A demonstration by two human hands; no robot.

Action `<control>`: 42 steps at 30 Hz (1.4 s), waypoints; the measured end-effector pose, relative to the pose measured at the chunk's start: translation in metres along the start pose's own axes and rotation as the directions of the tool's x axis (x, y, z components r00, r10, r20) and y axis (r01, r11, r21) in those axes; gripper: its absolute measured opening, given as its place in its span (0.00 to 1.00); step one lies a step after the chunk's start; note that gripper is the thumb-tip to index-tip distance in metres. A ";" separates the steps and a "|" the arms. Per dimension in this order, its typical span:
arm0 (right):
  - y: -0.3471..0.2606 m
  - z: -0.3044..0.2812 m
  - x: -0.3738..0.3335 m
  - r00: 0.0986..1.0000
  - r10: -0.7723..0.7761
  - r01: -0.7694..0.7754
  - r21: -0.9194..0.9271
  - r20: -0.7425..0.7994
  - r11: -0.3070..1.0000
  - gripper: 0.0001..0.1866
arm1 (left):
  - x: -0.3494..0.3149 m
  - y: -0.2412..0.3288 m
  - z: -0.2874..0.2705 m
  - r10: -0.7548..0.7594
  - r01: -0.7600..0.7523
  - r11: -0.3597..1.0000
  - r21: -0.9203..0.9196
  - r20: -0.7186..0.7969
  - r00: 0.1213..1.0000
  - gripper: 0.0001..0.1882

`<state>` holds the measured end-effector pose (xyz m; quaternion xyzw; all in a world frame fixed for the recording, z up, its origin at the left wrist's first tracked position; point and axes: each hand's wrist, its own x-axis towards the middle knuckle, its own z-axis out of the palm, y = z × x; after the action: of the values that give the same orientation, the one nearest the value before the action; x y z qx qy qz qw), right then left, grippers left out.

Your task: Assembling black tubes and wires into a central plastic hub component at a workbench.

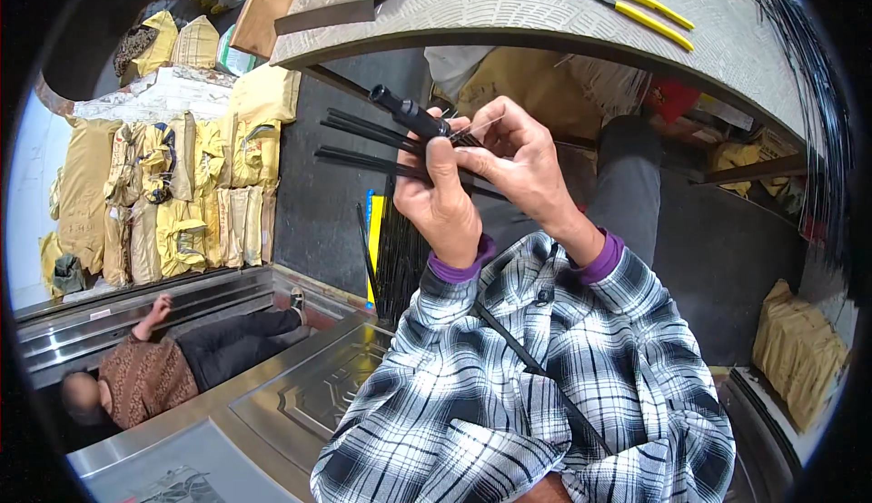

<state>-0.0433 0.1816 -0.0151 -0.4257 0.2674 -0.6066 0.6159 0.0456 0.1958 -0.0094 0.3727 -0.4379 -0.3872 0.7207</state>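
My left hand (440,208) is closed around a black hollow tube (396,105) and a bunch of thin black rods (359,160) that look like umbrella ribs. The tube's open end points up and to the left; the rods fan out leftward below it. Close against it, my right hand (531,172) pinches a fine wire (484,125) near the tube's lower end, where the rod ends gather. Fingers partly hide how wire and rods join. Both hands are held above my lap, just short of the bench's near edge.
Yellow-handled pincers (636,11) lie on the patterned bench (509,4). Long black rods (808,76) hang over its right side, and more rods (400,258) stand by my left arm. Wrapped packages (173,194) are stacked at left. Another person (150,371) is beyond the metal door (309,394).
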 end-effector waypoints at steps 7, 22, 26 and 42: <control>0.001 -0.006 -0.003 0.998 -0.055 0.054 -0.201 0.002 0.978 0.07 | 0.007 0.004 -0.015 -0.163 0.177 0.963 -0.203 0.085 0.983 0.15; 0.005 -0.002 -0.017 0.998 0.059 -0.060 -0.034 -0.018 0.998 0.08 | -0.012 0.001 -0.012 -0.063 0.065 0.997 -0.040 0.072 0.995 0.24; 0.007 0.000 -0.012 0.975 -0.220 0.208 -0.227 -0.032 0.952 0.08 | -0.005 0.001 -0.013 -0.100 0.106 0.991 -0.081 0.080 0.992 0.22; 0.002 0.009 -0.027 0.899 -0.432 0.406 -0.501 0.070 0.764 0.10 | -0.009 0.003 -0.006 0.079 -0.088 0.992 0.087 0.106 0.991 0.28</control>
<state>-0.0380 0.2100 -0.0171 -0.6052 0.3294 -0.6476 0.3252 0.0491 0.2057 -0.0121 0.3664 -0.5068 -0.3549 0.6949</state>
